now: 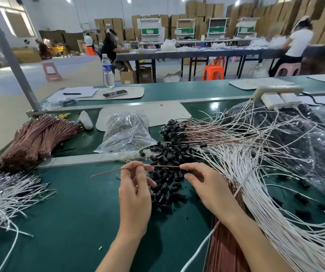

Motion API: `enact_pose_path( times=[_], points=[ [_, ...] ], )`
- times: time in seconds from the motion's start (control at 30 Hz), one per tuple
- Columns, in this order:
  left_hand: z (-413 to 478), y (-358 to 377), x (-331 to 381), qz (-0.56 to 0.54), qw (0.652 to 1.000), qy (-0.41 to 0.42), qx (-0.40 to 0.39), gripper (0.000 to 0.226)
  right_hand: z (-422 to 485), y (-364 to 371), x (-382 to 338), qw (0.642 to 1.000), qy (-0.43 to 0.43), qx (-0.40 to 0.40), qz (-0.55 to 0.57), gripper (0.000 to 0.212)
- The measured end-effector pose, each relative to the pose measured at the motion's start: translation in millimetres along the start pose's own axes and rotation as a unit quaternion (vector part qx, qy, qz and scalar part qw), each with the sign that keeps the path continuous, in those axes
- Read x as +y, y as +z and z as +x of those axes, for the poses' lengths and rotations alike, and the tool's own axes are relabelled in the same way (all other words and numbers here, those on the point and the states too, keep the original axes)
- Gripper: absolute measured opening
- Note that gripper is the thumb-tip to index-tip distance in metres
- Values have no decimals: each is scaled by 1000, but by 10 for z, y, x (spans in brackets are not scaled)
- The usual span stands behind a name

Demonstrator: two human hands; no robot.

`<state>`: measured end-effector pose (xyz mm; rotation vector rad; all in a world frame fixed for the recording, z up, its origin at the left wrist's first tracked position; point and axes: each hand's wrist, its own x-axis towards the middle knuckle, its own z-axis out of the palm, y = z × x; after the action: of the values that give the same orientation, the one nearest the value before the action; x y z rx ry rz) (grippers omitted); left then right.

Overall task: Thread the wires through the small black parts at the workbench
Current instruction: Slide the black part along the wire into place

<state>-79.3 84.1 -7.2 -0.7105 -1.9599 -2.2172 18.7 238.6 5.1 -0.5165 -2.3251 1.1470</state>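
Logged wire (108,172), thin and reddish-brown, pinched near its middle between thumb and forefinger of left hand (135,193). Other fingers loosely curled beneath, palm turned inward. Traced it almost level, from a bare free tip past the left hand's outer side across to the fingertips of right hand (206,185). Held up off green bench mat (69,213), probably to keep the line straight and stiff for feeding.

Noted right forefinger and thumb closed together at the wire's other end, on an apparent single black part (183,171). Cannot separate it cleanly from the heap behind. Wrist low, forearm lying over a copper-coloured wire sheaf (226,252). Judged step: seating the part on the wire end; cannot tell whether already on.

Found pile of black parts (165,193) directly between and just beyond both hands, presumably for short reach by the right fingertips. Found loose white wires (255,173) fanned to the right hand's outer side, one passing under its forearm. Beyond the right hand, finished wires (206,135) with black caps at their ends, laid apart from stock. Beyond the left hand, plastic bag (126,130) of more parts. Farther out to its outer side, banded brown bundles (32,140).
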Motion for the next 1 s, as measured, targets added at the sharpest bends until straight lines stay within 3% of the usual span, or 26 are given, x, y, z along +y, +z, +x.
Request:
enact_pose_path(
  times=[0.33, 0.5, 0.7, 0.9, 1.0],
  points=[
    [8, 6, -41, 6, 1000, -13, -5, 12, -6, 32, 114, 998, 9, 36, 44, 27],
    [-3, 7, -25, 28, 999, -19, -26, 23, -18, 45, 104, 998, -2, 35, 50, 27],
    [-2, 9, -38, 13, 998, -35, -45, 10, -32, 51, 93, 997, -18, 37, 62, 28],
    [33, -27, -11, -30, 997, -58, -41, 12, -20, 35, 29, 987, 8, 24, 160, 32],
    [43, -24, -15, -47, 993, -81, -65, 22, -37, 31, -29, 979, 24, 8, 200, 31]
  ],
)
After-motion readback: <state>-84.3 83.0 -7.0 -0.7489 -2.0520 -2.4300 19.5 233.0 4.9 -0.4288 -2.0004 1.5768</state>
